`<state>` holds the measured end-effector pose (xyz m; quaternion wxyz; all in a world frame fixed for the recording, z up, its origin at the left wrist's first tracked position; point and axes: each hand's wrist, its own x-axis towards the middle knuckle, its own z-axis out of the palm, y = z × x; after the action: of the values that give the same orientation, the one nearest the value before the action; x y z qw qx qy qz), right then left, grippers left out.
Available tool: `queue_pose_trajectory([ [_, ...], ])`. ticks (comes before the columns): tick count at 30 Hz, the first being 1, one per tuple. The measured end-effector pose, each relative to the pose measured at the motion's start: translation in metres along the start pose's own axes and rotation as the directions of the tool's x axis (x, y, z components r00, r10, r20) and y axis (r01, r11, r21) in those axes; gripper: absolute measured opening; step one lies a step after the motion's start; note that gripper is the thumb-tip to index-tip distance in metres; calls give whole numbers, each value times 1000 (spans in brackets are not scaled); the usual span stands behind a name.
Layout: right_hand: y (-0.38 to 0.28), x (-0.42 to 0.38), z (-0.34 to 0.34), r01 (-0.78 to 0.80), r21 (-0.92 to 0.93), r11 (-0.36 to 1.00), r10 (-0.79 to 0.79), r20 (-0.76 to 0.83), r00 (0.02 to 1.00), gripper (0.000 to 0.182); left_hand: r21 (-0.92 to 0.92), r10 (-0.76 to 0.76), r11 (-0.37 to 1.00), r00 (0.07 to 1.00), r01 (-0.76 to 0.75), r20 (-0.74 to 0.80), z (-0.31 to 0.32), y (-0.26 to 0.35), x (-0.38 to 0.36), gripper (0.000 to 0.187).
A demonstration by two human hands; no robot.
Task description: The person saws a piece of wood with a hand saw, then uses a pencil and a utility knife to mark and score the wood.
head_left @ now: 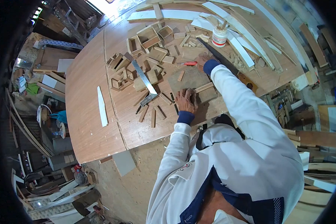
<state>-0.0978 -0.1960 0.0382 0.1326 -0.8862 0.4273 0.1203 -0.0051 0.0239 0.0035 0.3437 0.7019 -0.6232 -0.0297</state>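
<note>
My left hand [186,100] rests on a flat board [177,84] near the table's front edge, fingers bent over the near end of a thin wooden strip [205,87]. Part of that end is hidden under the fingers. Farther right, my right hand [205,62] is closed at the end of a slim red tool [189,63], probably a cutter, which points left. Between the hands lies a small wooden piece [181,76]. A metal try square [143,78] lies across wooden pieces left of my left hand.
Small wooden boxes [150,37] and loose blocks crowd the table [86,82]. A dark handsaw [222,56] lies beside my right forearm. Behind it stand a white glue jar [219,37] and long white strips [242,48]. One white piece [101,106] lies at the left.
</note>
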Motion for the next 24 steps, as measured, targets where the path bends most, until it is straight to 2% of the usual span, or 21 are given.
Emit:
queue_pose_trajectory([
  [1,0,13,10,8,-2,1000,-8,-3,1000,28,-10,-10,1000,1000,11,16,-2,1,1,29],
  [3,3,35,30,19,3,1000,-18,-192,981,20,-13,-9,1000,1000,9,13,0,1,0,29],
  [5,-1,44,25,60,-26,998,-63,-141,988,23,-17,-5,1000,1000,5,11,-1,0,-2,29],
  [7,-13,36,9,62,-171,983,-65,-8,998,31,6,12,1000,999,-12,41,-3,-1,-2,33],
  [8,-13,37,13,63,-168,984,-66,-11,998,31,10,14,1000,999,-14,41,-1,-3,-1,33],
  [10,-13,36,24,-30,128,991,56,-204,977,33,-2,2,1000,999,-2,40,3,-5,-2,37],
  [14,-17,8,14,37,70,997,-22,-211,977,30,-13,-12,1000,999,13,46,1,-4,-2,36],
  [16,1,-1,23,178,327,928,-10,-458,889,23,8,-13,1000,999,13,38,4,-4,-1,35],
  [17,4,-18,20,179,325,929,-14,-453,892,23,6,-21,1000,999,20,38,4,-4,-1,35],
  [19,5,-74,7,107,682,723,279,-431,858,21,23,-13,1000,1000,13,4,2,-2,-2,24],
  [21,36,-101,43,89,611,786,361,-572,736,23,-7,4,1000,1000,-4,-29,5,-4,-2,24],
  [23,62,-137,73,98,697,710,452,-558,696,20,-44,30,998,998,-33,-62,6,-2,-1,23],
  [24,67,-161,80,-3,652,758,489,-566,664,19,-18,30,999,998,-31,-57,5,-1,-2,23],
])
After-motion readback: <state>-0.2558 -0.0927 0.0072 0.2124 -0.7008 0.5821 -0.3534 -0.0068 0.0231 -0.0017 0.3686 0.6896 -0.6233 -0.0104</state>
